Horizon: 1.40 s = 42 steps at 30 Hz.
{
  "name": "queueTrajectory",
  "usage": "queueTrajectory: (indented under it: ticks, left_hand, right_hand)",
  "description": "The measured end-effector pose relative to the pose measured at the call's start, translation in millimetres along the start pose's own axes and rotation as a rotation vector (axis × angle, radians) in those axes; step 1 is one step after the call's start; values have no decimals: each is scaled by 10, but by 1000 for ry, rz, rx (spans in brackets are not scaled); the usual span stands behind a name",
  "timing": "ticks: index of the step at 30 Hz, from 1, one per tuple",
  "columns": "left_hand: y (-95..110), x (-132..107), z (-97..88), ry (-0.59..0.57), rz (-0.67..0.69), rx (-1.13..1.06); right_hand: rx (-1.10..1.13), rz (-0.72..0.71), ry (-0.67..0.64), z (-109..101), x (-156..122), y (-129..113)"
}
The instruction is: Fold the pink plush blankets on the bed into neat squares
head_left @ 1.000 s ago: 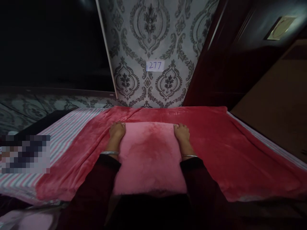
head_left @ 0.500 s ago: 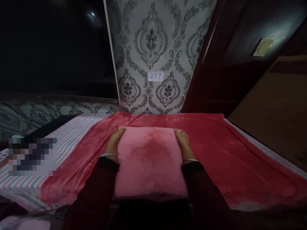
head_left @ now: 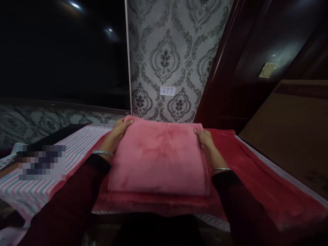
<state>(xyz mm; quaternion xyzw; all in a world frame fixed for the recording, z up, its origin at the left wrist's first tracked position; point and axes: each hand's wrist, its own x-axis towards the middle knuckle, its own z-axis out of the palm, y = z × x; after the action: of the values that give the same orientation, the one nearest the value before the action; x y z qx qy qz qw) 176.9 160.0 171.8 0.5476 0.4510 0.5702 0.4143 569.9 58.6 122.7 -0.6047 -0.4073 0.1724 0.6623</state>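
Head camera view: a folded pink blanket is seen in the middle of the picture, held between both hands over a bed. The left hand is closed on its far left corner, with the fingers laid over the top edge; the thumb is hidden, so how it is placed underneath cannot be told. The right hand is closed on the far right corner, its fingers curled over the edge and pressed into the pile. The pink blanket thus lies between the two grips, stretched flat from one hand to the other, with its near edge towards the body. Its far edge is seen raised in front of the foot of the wall, while its near edge is set low against the red blanket spread beneath it. A thin bangle is worn on the left wrist and another on the right, above dark red sleeves. A striped sheet is shown to the left of the red blanket. Behind the bed, patterned wallpaper is seen with a small label marked 277, and a dark wooden door is placed to its right.
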Motion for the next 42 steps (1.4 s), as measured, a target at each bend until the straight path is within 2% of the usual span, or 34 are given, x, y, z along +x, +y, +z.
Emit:
queueTrajectory:
  ticks: [2, 5, 8, 11, 16, 20, 26, 31, 35, 37, 39, 40, 42]
  left_hand:
    - [291, 158, -29, 44, 153, -10]
    - [645, 275, -69, 66, 362, -3]
    - [747, 215, -124, 37, 470, 61]
    - [561, 26, -227, 9, 460, 178]
    - [51, -432, -510, -88, 393, 362]
    - [-222, -869, -771, -145, 470, 539]
    - [-677, -1424, -1053, -256, 624, 692]
    - [-998, -1707, -1199, -344, 643, 821]
    - [-1015, -1722, -1333, -492, 603, 858]
    - [-951, -1624, -1318, -485, 574, 827]
    - [-854, -1467, -1155, -421, 522, 832]
    - [-798, -1376, -1003, -392, 489, 853]
    - [-677, -1182, -568, -454, 438, 925]
  right_hand:
    - [46, -116, 62, -53, 215, -279]
    - [61, -384, 154, -147, 445, -620]
    - [17, -511, 184, -235, 429, -704]
    - [1, -463, 130, -317, 157, -524]
    - [-18, -330, 4, -509, -473, -85]
    - [-80, -307, -58, -723, -889, 190]
    - [-215, -286, -61, -974, -1465, 648]
    - [-358, -350, -129, -1144, -1839, 909]
    - [-462, -342, -246, -1413, -1850, 948]
    - [-519, -289, -175, -1477, -1724, 874]
    - [-571, -263, -100, -1371, -1524, 728]
    - [-592, -273, -115, -1237, -1404, 633]
    - [-632, -312, -252, -821, -1146, 418]
